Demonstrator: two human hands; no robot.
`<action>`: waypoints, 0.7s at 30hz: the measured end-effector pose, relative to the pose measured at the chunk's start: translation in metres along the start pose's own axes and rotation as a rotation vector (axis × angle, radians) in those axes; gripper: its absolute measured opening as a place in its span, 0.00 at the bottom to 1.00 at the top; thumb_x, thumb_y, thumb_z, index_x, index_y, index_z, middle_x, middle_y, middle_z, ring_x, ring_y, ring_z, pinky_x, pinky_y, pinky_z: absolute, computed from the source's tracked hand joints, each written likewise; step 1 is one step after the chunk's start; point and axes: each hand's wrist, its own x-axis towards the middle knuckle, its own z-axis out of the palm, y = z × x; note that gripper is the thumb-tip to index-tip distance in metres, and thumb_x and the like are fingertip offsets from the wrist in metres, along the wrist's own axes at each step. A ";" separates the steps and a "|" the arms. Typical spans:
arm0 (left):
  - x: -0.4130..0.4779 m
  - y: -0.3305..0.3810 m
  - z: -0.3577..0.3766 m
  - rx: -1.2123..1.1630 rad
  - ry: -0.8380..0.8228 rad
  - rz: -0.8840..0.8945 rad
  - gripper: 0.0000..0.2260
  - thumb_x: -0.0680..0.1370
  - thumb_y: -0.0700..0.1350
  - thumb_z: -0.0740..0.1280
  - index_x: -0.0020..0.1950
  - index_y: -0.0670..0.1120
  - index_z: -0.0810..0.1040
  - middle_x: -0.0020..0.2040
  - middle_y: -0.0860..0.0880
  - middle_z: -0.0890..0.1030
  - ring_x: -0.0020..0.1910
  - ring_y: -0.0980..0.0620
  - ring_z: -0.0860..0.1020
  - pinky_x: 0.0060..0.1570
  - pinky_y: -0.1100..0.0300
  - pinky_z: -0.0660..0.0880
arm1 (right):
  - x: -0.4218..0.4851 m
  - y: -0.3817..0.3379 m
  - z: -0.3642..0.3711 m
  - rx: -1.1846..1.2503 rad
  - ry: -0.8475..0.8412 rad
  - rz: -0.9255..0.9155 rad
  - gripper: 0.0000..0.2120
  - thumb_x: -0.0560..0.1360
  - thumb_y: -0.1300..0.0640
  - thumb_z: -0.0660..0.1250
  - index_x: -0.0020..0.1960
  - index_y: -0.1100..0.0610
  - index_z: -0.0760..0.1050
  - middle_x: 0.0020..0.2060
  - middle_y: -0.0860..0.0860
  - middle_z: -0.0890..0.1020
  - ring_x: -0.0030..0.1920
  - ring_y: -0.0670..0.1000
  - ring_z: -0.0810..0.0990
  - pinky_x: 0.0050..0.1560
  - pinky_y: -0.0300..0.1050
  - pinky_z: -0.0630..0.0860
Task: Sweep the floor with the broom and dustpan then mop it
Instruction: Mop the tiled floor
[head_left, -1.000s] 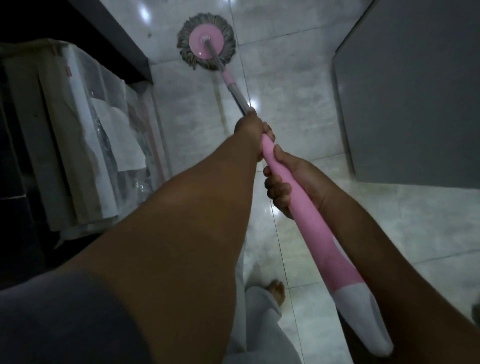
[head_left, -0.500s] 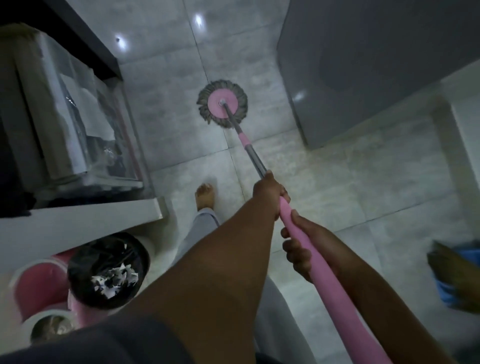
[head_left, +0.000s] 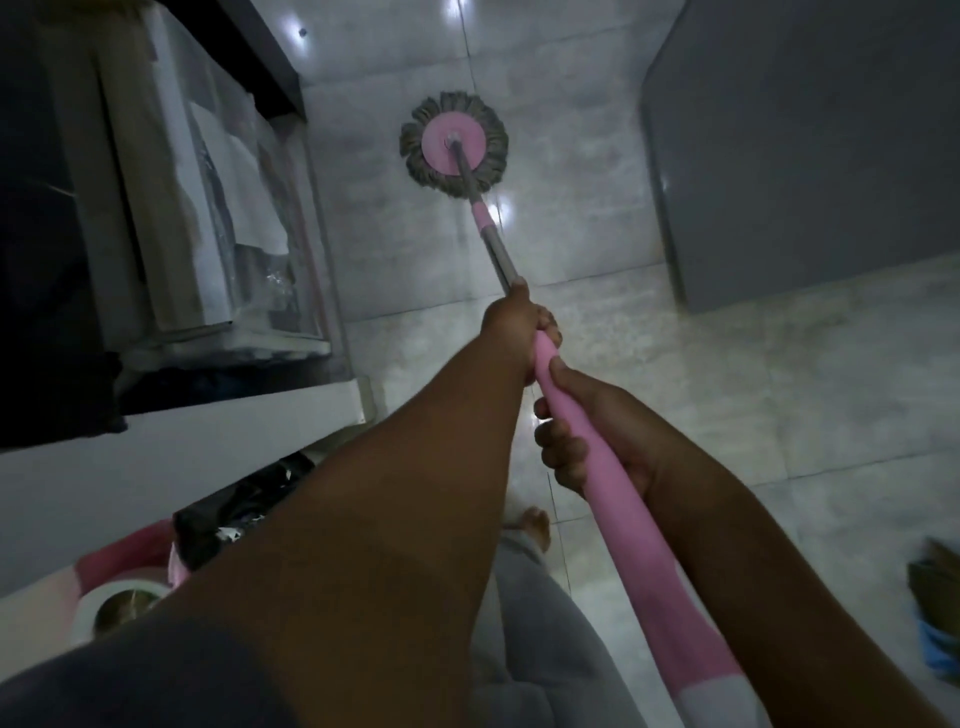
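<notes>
- The tiled floor (head_left: 779, 389) fills the space beyond and to the right of the fingers; it is pale and glossy, with bright light spots on it near the mop.
- A flat grey panel (head_left: 805, 156) stands well to the right of and beyond the fingers. It is cut off by the top and right edges, and I cannot tell what it belongs to.
- A stack of plastic-wrapped flat items (head_left: 182, 208) stands well to the left of the fingers in deep shadow; its contents are hard to make out.
- A white ledge (head_left: 182, 431) runs left of the fingers, nearer the body; the left forearm hides its right end.
- The mop (head_left: 623, 519) slants from the lower right, where its pale end is cut off by the bottom edge, through both hands and out to the floor.
- The left hand (head_left: 514, 322) is seen from the back, wrapped tight round the handle where the pink grip meets the grey shaft; only its fingertips show past the handle.
- The right hand (head_left: 597, 426) grips the pink part just behind the left, its fingers curled under and its thumb laid on top.
- The mop head (head_left: 453, 145), a pink disc ringed with grey strands, lies flat on the floor well beyond the fingers.
- A black-lined bin (head_left: 244, 499) and a pink bucket (head_left: 119, 556) sit left of and behind the fingers, both partly hidden by the left arm.
- A bare foot (head_left: 532, 525) shows just under the right fingers, blurred.
- A blue thing (head_left: 940, 639) at the right edge is cut off and unclear.
</notes>
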 end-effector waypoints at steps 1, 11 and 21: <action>0.003 0.014 -0.007 -0.022 0.013 0.007 0.22 0.84 0.56 0.58 0.35 0.43 0.68 0.19 0.51 0.67 0.14 0.55 0.64 0.20 0.70 0.63 | 0.008 -0.009 0.012 -0.017 0.000 0.005 0.20 0.77 0.41 0.64 0.42 0.59 0.71 0.25 0.50 0.72 0.19 0.46 0.68 0.18 0.36 0.67; 0.017 0.090 -0.052 -0.136 0.110 0.037 0.19 0.84 0.56 0.60 0.39 0.45 0.67 0.29 0.52 0.67 0.15 0.56 0.64 0.19 0.71 0.62 | 0.060 -0.054 0.074 -0.117 -0.065 0.056 0.21 0.78 0.42 0.65 0.41 0.60 0.71 0.25 0.50 0.72 0.19 0.46 0.68 0.20 0.34 0.67; -0.025 -0.079 -0.015 -0.006 0.084 -0.007 0.22 0.84 0.56 0.58 0.35 0.45 0.65 0.23 0.50 0.66 0.14 0.54 0.63 0.20 0.71 0.61 | -0.017 0.064 -0.046 -0.038 -0.070 0.036 0.21 0.78 0.42 0.64 0.39 0.60 0.72 0.24 0.50 0.71 0.18 0.45 0.68 0.18 0.34 0.67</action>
